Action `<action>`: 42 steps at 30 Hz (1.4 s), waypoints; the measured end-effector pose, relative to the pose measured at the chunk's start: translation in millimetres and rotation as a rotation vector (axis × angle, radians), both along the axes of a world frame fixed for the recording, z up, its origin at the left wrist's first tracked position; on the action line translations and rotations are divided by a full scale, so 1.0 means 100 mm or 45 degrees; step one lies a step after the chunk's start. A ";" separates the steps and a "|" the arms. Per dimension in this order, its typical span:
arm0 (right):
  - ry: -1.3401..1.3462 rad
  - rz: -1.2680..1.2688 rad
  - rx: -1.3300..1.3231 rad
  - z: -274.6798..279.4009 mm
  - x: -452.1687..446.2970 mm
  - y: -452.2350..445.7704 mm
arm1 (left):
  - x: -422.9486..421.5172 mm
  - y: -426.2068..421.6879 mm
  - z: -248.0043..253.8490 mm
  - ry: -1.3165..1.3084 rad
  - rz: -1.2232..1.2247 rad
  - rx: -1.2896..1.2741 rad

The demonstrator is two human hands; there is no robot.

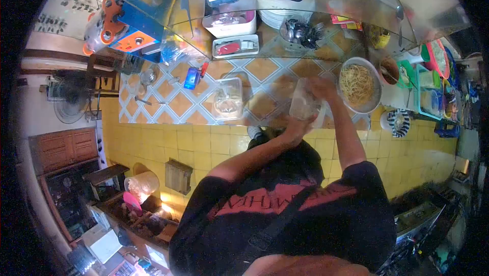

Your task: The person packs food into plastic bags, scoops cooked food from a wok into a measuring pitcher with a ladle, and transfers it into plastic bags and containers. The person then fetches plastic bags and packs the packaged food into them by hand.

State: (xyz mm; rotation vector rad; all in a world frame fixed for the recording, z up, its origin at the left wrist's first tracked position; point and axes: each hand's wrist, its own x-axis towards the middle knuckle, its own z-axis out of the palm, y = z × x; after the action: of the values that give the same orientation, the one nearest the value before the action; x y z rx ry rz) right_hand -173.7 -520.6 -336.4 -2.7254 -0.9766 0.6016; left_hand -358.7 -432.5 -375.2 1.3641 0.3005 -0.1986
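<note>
A clear plastic container (301,103) is at the edge of the tiled counter in front of me. My left hand (295,129) grips its near end, fingers closed around the rim. Over the far right side of the same container lies my right hand (320,89); motion blur hides what its fingers do. Right of it stands a bowl of noodles (356,85). Another clear container (227,98), with something pale inside, sits to the left on the counter.
Behind a glass shelf are a tub of cutlery (303,32), stacked plates (275,16) and a white box (229,25). A blue packet (192,78) lies left. At the right are a sauce bowl (389,71), a green basket (428,92) and a striped cloth (399,123).
</note>
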 end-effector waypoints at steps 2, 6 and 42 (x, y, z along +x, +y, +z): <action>-0.015 -0.251 0.085 0.03 -0.12 0.00 | 0.06 -0.05 0.04 0.468 0.164 -0.819; -0.259 -0.232 0.181 -0.41 -0.16 -0.12 | 0.11 0.10 0.35 0.561 0.058 -0.523; 0.989 -1.127 0.589 -0.28 -0.66 -0.69 | 0.02 0.51 0.09 0.116 -0.135 -0.110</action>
State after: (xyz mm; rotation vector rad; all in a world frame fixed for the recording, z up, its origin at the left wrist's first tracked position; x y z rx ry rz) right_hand -239.8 -589.1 -364.1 -1.9126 0.2542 0.9467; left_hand -356.5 -381.7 -366.3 1.2885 0.2929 -0.3592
